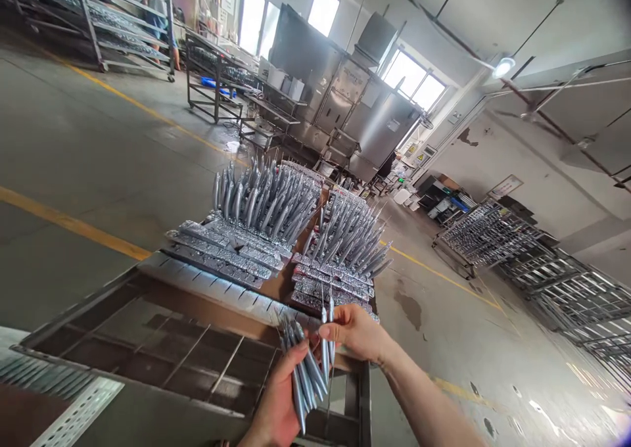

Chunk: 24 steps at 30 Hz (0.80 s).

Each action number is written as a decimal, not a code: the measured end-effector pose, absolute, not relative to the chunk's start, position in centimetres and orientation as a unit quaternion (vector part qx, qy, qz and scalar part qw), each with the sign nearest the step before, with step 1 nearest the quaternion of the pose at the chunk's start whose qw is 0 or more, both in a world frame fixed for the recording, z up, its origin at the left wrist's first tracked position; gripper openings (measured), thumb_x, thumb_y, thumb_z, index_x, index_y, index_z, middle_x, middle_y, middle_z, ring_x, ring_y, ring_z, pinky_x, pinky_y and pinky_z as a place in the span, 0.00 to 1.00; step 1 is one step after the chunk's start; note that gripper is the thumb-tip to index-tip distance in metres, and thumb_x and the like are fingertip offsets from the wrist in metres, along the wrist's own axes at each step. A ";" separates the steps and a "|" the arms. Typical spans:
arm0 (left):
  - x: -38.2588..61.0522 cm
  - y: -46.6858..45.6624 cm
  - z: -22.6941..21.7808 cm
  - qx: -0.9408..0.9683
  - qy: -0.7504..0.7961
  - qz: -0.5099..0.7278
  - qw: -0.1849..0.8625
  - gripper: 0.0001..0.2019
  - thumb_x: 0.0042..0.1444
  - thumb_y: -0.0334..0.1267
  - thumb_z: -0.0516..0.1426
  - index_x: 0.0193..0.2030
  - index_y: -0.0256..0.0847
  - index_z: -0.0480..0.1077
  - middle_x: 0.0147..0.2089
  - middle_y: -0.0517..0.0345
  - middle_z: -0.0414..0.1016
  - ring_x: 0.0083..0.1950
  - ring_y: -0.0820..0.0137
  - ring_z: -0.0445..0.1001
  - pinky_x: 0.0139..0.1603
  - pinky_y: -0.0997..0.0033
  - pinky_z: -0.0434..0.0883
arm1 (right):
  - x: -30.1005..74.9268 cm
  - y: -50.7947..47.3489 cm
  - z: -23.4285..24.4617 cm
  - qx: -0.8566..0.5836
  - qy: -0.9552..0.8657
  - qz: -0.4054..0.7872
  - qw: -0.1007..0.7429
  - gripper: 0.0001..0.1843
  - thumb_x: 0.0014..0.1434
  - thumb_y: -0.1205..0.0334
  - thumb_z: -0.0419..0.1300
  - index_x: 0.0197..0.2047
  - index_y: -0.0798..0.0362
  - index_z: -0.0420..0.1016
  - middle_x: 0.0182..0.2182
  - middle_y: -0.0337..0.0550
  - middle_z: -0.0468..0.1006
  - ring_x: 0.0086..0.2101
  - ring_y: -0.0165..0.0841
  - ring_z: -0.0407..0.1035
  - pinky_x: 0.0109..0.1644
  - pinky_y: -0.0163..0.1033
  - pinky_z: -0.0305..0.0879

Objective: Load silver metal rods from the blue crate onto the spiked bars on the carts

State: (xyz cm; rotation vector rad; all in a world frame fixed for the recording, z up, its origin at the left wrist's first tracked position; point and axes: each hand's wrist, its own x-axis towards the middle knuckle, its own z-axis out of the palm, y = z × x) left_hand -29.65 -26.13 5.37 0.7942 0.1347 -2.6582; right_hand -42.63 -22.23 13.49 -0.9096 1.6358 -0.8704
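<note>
My left hand is closed around a bundle of several slim silver fish-shaped metal pieces, fanned upward. My right hand pinches two more such pieces by their wires and holds them upright just right of the bundle. Both hands are over the near end of a metal cart. Farther along the cart stand two racks of the same silver pieces, one on the left and one on the right, with paint-crusted bars beside them.
The concrete floor has yellow lines. Shelf trolleys stand at the far left, and wire racks are stacked on the right. Steel machines fill the back under the windows. A person's legs show by the far trolley.
</note>
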 end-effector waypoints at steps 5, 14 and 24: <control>-29.2 -25.7 4.9 0.230 0.040 -0.959 0.161 0.10 0.48 0.30 0.57 0.39 0.36 0.70 0.36 0.50 0.78 0.39 0.61 0.76 0.48 0.53 0.70 | -41.3 -22.2 12.0 -0.369 0.675 -0.393 0.504 0.22 0.43 0.43 0.62 0.25 0.56 0.68 0.20 0.35 0.68 0.20 0.24 0.62 0.25 0.29 0.60; -29.3 -26.0 5.4 0.294 -0.003 -0.941 0.169 0.25 0.44 0.26 0.59 0.51 0.40 0.64 0.39 0.51 0.78 0.38 0.63 0.76 0.42 0.57 0.72 | -43.5 -22.6 11.4 -0.414 0.735 -0.368 0.391 0.23 0.50 0.42 0.56 0.32 0.57 0.68 0.20 0.35 0.67 0.21 0.26 0.62 0.24 0.29 0.56; -30.0 -26.0 2.6 0.163 0.015 -0.972 0.170 0.22 0.39 0.24 0.62 0.43 0.44 0.70 0.40 0.54 0.77 0.35 0.67 0.75 0.37 0.63 0.71 | -49.4 -30.9 10.7 -0.463 0.835 -0.295 0.039 0.09 0.53 0.62 0.53 0.38 0.52 0.70 0.25 0.37 0.72 0.24 0.29 0.63 0.28 0.31 0.55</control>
